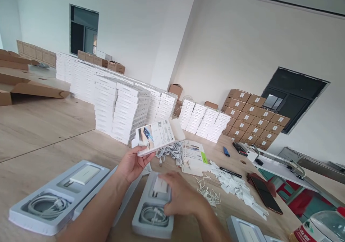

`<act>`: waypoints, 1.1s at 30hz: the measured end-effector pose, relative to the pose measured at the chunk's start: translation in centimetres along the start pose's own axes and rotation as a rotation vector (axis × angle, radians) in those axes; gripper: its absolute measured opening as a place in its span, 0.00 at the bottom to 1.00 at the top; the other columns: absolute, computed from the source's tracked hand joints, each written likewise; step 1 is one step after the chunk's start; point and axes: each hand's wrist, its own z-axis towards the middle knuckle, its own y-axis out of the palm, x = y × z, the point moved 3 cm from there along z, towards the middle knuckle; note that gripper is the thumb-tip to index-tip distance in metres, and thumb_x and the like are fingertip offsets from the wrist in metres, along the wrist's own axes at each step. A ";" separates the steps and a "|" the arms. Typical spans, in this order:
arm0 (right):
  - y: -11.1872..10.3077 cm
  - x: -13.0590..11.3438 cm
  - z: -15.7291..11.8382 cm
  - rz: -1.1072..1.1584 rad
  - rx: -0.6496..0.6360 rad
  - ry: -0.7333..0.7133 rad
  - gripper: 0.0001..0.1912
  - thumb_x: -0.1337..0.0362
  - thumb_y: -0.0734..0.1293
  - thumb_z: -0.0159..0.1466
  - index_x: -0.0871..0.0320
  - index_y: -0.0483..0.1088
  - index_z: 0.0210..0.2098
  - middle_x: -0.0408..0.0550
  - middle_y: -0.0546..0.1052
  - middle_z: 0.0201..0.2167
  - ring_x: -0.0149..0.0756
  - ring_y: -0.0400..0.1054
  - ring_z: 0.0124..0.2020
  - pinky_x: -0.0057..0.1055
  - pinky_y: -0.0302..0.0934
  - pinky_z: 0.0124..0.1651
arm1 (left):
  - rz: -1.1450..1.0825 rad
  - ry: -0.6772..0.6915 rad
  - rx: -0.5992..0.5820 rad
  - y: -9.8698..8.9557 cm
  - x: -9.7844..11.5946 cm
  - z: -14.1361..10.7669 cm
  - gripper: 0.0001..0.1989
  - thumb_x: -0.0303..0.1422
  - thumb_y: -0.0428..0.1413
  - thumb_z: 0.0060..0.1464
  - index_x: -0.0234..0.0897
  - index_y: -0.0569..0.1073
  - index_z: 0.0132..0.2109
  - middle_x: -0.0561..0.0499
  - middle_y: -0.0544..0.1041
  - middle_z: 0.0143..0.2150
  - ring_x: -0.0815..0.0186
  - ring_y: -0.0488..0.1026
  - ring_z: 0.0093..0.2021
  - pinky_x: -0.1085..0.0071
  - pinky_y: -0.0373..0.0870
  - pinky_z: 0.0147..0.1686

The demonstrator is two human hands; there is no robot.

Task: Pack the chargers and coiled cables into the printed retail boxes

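My left hand [137, 163] holds up a white printed carton [159, 136], tilted, with its end flap open at the right. Below it, my right hand [180, 195] grips a white plastic tray [137, 218] by its right side, fingers over the upper end and thumb lower down. In that tray sit a white charger [161, 185], partly covered by my fingers, and a coiled white cable [153, 216]. Another tray [18, 213] with a charger [84, 174] and a coiled cable [48, 204] lies at the left. Behind my left forearm, further trays are partly hidden.
Tall stacks of white boxes [121, 105] stand behind the carton. Loose cables [171, 150], white ties [208, 195], paper scraps [237, 184], a black pen [230, 172] and a phone [266, 193] lie to the right. A bottle [320, 226] stands at the lower right corner.
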 end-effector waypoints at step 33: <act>-6.7 5.0 -0.7 0.440 1.041 0.009 0.38 0.45 0.69 0.60 0.52 0.61 0.65 0.54 0.66 0.64 0.50 0.56 0.66 0.48 0.51 0.67 | 0.142 -0.108 -0.229 2.9 -6.7 -2.1 0.29 0.22 0.65 0.50 0.43 0.71 0.59 0.45 0.81 0.51 0.57 0.78 0.51 0.66 0.80 0.45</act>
